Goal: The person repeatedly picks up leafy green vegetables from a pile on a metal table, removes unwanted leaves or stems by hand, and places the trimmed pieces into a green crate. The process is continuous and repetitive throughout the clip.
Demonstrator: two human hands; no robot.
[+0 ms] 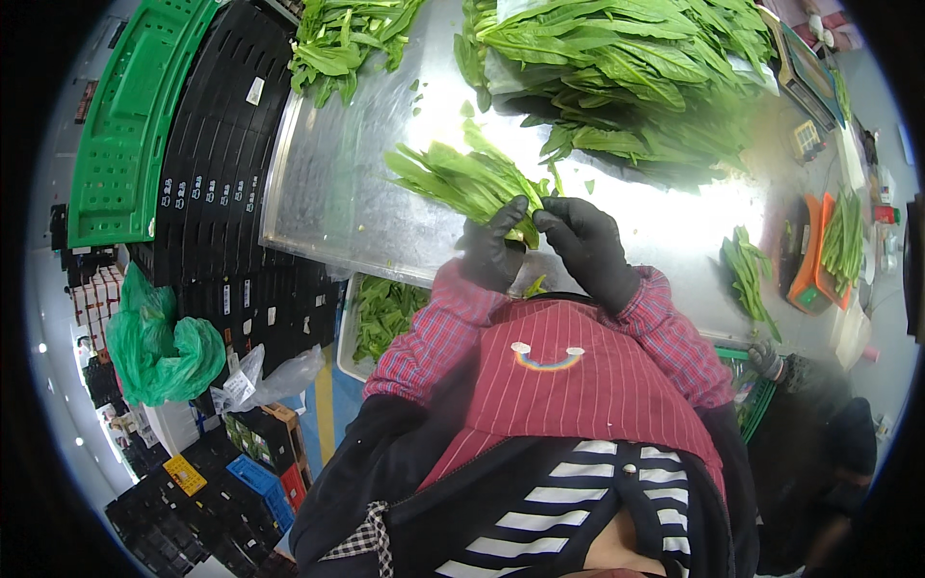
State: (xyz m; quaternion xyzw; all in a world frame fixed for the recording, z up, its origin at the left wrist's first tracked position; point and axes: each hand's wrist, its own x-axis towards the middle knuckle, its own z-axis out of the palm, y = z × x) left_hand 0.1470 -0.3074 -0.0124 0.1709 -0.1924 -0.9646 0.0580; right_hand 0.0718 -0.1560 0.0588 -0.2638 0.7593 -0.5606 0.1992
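My left hand (pixel 497 242), in a black glove, grips a small bunch of long-leaf lettuce-like greens (pixel 462 177) near its stem end. The leaves fan out to the upper left over the steel table (pixel 347 195). My right hand (pixel 585 242), also gloved in black, meets the bunch from the right, thumb and forefinger pinched at a pale leaf stem. Its other fingers are curled. Beyond my hands lies a big heap of the same greens (pixel 614 65). A smaller pile of leaves (pixel 354 43) rests at the table's far left corner.
Black crates (pixel 217 144) and a green crate (pixel 130 123) stand stacked at left. Below the table edge sits a white bin of leaves (pixel 386 314). An orange scale (pixel 806 253) holding greens (pixel 842 242) is at right, near loose greens (pixel 748 278) and another person's gloved hand (pixel 764 360).
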